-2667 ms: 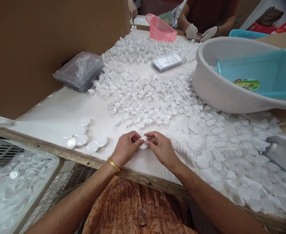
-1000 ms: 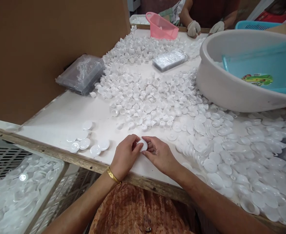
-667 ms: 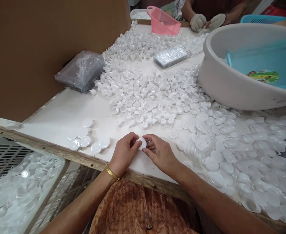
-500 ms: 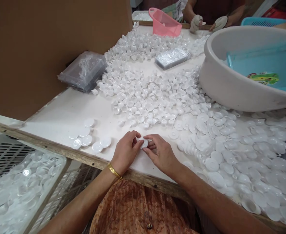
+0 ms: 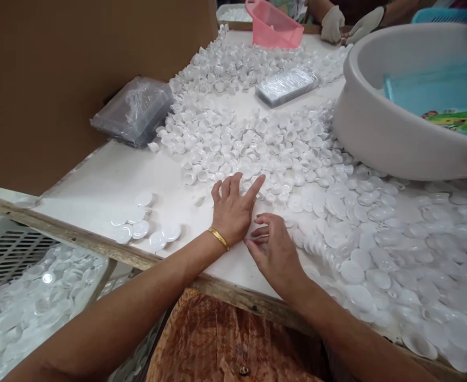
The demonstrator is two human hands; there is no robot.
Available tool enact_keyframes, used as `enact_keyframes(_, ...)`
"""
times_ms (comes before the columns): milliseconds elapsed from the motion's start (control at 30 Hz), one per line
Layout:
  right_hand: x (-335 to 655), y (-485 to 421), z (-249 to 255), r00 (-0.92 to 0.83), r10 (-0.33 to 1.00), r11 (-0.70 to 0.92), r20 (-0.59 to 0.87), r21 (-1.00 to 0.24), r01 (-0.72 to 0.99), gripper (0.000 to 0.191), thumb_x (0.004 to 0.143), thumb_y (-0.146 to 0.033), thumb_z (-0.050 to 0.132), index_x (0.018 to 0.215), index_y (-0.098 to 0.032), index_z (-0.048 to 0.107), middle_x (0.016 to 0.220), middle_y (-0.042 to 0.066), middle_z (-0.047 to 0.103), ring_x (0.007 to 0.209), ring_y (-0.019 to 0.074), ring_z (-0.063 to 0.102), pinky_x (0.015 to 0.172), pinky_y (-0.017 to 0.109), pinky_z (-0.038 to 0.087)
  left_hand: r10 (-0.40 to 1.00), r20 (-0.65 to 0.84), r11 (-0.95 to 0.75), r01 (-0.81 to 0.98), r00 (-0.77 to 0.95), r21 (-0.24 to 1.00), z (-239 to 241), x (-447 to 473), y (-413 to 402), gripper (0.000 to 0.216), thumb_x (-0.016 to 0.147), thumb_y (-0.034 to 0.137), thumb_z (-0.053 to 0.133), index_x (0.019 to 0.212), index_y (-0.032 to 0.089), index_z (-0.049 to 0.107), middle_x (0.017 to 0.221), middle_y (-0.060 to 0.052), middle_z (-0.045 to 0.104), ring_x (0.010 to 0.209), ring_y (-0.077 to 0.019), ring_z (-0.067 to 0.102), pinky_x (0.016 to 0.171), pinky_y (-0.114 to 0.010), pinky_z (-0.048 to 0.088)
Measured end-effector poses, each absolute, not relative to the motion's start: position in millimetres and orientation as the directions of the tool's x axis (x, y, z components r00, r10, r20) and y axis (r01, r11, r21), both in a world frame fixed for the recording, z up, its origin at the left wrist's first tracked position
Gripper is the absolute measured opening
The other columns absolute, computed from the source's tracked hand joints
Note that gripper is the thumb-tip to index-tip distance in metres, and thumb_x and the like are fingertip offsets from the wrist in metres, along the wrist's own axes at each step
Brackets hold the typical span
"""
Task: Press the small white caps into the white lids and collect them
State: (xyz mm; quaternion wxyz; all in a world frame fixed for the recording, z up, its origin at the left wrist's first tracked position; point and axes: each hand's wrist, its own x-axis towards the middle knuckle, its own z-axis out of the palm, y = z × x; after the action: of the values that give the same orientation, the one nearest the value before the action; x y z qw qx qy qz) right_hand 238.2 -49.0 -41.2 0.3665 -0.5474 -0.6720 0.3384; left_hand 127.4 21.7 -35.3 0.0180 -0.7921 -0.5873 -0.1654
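My left hand (image 5: 233, 212), with a gold bangle at its wrist, reaches over the near edge of a spread of small white cups (image 5: 273, 140). Its fingers are apart and I see nothing held in them. Just right of that wrist, my right hand (image 5: 275, 252) is curled, thumb and fingers facing left. Whatever its fingertips hold, if anything, is hidden or too small to make out. Small white saucers (image 5: 336, 206) lie heaped beyond and to the right of my right hand. Several more saucers (image 5: 140, 229) lie apart at the left.
A large grey-white tub (image 5: 376, 132) holding a blue tray stands at the right. Clear plastic packs (image 5: 287, 87), a pink scoop (image 5: 275, 29) and brown cardboard (image 5: 78, 79) surround the cups. A filled basket (image 5: 94, 286) sits lower left. Another person's gloved hands (image 5: 332, 25) work opposite.
My left hand has let go of the small white saucer both hands held and moved forward and right to the cups, fingers spreading. My right hand has shifted slightly right.
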Motion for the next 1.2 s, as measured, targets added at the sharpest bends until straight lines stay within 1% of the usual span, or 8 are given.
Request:
enact_keyframes(100, 241, -49, -34, -0.243, 0.911, 0.409, 0.332, -0.661, 0.630, 0.046, 0.080, -0.010, 0.047, 0.125, -0.019, 0.041, 0.130, 0.012, 0.046, 0.121, 0.0246, 0.043, 0.096, 0.043, 0.044, 0.908, 0.276, -0.360, 0.924, 0.315, 0.127, -39, 127, 20, 0.049, 0.088, 0.027, 0.039, 0.134, 0.040, 0.031, 0.134, -0.008, 0.032, 0.126, -0.0267, 0.025, 0.103, -0.051, 0.012)
enact_keyframes(200, 240, -47, -32, -0.398, 0.833, 0.553, 0.385, -0.536, 0.639, 0.059, 0.081, -0.005, 0.041, 0.137, -0.020, 0.031, 0.137, 0.008, 0.042, 0.130, 0.0238, 0.031, 0.103, 0.045, 0.037, 0.909, 0.257, -0.366, 0.923, 0.328, 0.116, -39, 126, 21, 0.049, 0.088, 0.028, 0.039, 0.134, 0.042, 0.030, 0.135, -0.007, 0.032, 0.128, -0.0261, 0.024, 0.104, -0.052, 0.011)
enact_keyframes(367, 236, -43, -36, -0.474, 0.794, 0.607, 0.380, -0.514, 0.606, 0.064, 0.080, -0.003, 0.040, 0.141, -0.016, 0.022, 0.140, 0.010, 0.035, 0.132, 0.0252, 0.026, 0.104, 0.045, 0.037, 0.939, 0.235, -0.285, 0.952, 0.253, 0.113, -39, 124, 25, 0.050, 0.088, 0.028, 0.039, 0.135, 0.040, 0.029, 0.132, -0.007, 0.035, 0.126, -0.0254, 0.027, 0.104, -0.050, 0.015)
enact_keyframes(600, 232, -40, -35, -0.426, 0.796, 0.605, 0.430, -0.586, 0.540, 0.063, 0.080, -0.002, 0.041, 0.139, -0.021, 0.029, 0.138, 0.006, 0.039, 0.131, 0.0227, 0.029, 0.105, 0.045, 0.035, 0.936, 0.320, -0.208, 0.965, 0.148, 0.161, -37, 122, 20, 0.048, 0.088, 0.025, 0.038, 0.134, 0.040, 0.034, 0.129, -0.008, 0.035, 0.121, -0.0254, 0.030, 0.101, -0.047, 0.020)
enact_keyframes(733, 236, -43, -41, -0.251, 0.891, 0.453, 0.377, -0.735, 0.505, 0.061, 0.081, -0.010, 0.047, 0.137, -0.023, 0.028, 0.140, 0.009, 0.033, 0.127, 0.0234, 0.035, 0.098, 0.043, 0.043, 0.937, 0.345, -0.181, 0.929, 0.062, 0.322, -35, 117, 17, 0.047, 0.090, 0.030, 0.035, 0.136, 0.036, 0.032, 0.129, -0.009, 0.034, 0.118, -0.0256, 0.031, 0.098, -0.047, 0.023)
enact_keyframes(833, 236, -47, -46, -0.256, 0.928, 0.364, 0.272, -0.812, 0.456, 0.058, 0.079, -0.017, 0.054, 0.132, -0.022, 0.032, 0.125, 0.011, 0.046, 0.104, 0.0213, 0.053, 0.083, 0.039, 0.051, 0.950, 0.312, -0.155, 0.865, -0.002, 0.477, -33, 111, 14, 0.046, 0.091, 0.034, 0.028, 0.137, 0.032, 0.030, 0.122, -0.009, 0.038, 0.111, -0.0233, 0.034, 0.094, -0.045, 0.027)
enact_keyframes(1000, 225, -49, -46, -0.350, 0.916, 0.348, 0.198, -0.825, 0.444, 0.023, 0.075, -0.012, 0.054, 0.097, -0.018, 0.053, 0.086, 0.004, 0.057, 0.074, 0.0157, 0.055, 0.067, 0.030, 0.049, 0.956, 0.293, -0.192, 0.706, -0.022, 0.682, -25, 112, 5, 0.046, 0.093, 0.036, 0.022, 0.137, 0.026, 0.030, 0.106, -0.008, 0.047, 0.102, -0.0187, 0.040, 0.096, -0.041, 0.027)
enact_keyframes(1200, 226, -51, -36, -0.311, 0.926, 0.339, 0.215, -0.834, 0.434, 0.023, 0.074, -0.011, 0.053, 0.095, -0.018, 0.057, 0.083, 0.003, 0.057, 0.070, 0.0131, 0.054, 0.063, 0.024, 0.045, 0.975, 0.111, -0.019, 0.420, -0.195, 0.907, -12, 110, -2, 0.048, 0.092, 0.044, 0.019, 0.135, 0.027, 0.033, 0.118, -0.008, 0.050, 0.106, -0.0194, 0.044, 0.094, -0.040, 0.032)
